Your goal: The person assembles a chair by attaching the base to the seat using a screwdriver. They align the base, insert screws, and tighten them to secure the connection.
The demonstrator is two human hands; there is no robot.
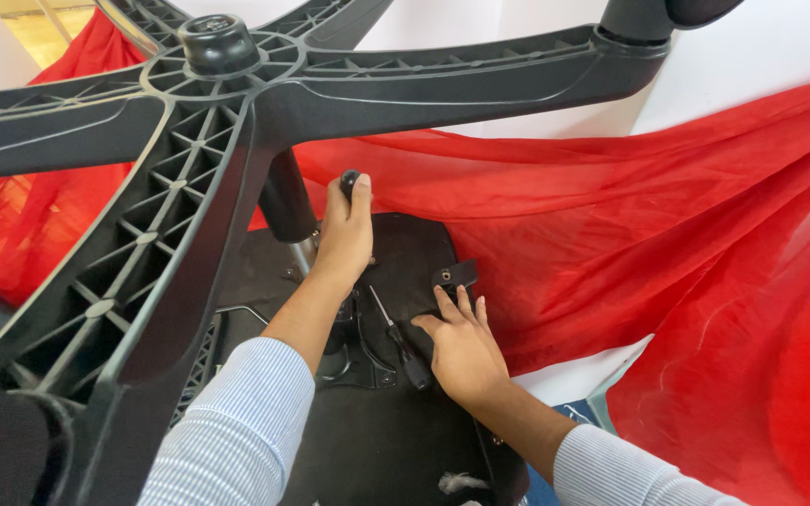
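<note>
An office chair lies upturned, its black star base (189,178) filling the upper left and its seat underside (396,440) below. My left hand (344,230) is closed around a black lever knob (350,180) beside the central column (288,201). My right hand (461,347) rests flat on the seat underside, fingers spread. A screwdriver (397,342) lies just left of it. A small black bracket (455,275) sits above my right fingertips.
Sheer red fabric (667,215) drapes across the right and behind the chair. A white wall (752,56) stands at the back. A caster (649,14) shows at the end of the upper right base leg.
</note>
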